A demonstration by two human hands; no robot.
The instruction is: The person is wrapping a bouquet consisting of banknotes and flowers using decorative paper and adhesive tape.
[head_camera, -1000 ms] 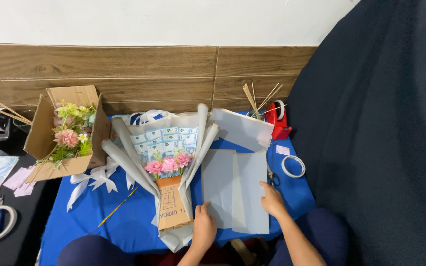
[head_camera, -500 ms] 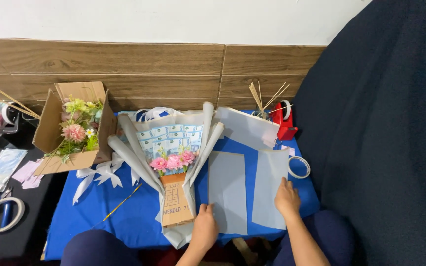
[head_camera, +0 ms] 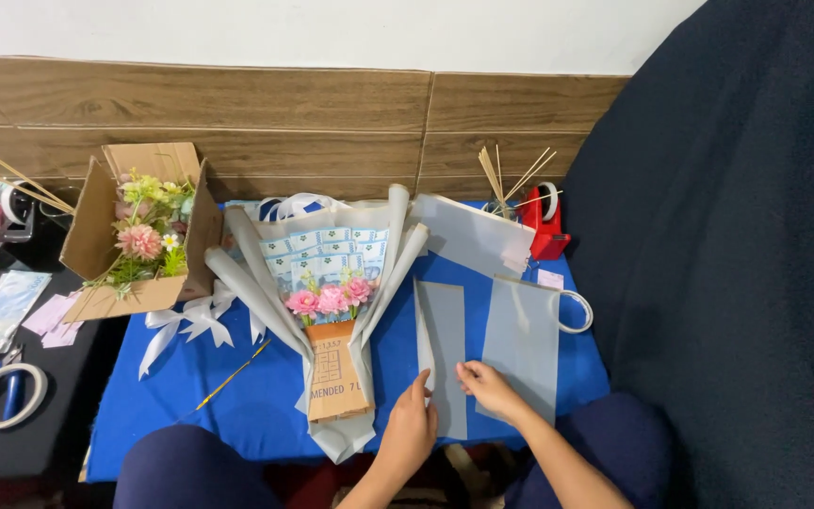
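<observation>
Two hands (left [head_camera: 410, 429], right [head_camera: 488, 388]) on grey paper sheet [head_camera: 445, 339], bouquet [head_camera: 327, 302] beside

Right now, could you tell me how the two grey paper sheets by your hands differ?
The left grey sheet is narrower, with its left edge curling up under both hands; the right grey sheet is wider, lies flat and is untouched. Both are pale grey rectangles on the blue cloth.

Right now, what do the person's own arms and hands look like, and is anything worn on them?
Both are bare. The left hand and the right hand wear no gloves, and no rings, watch or bracelet show. The forearms are uncovered down to the bottom edge of the picture, with no sleeve in view. The dark navy trousers cover the knees on either side of them.
</observation>
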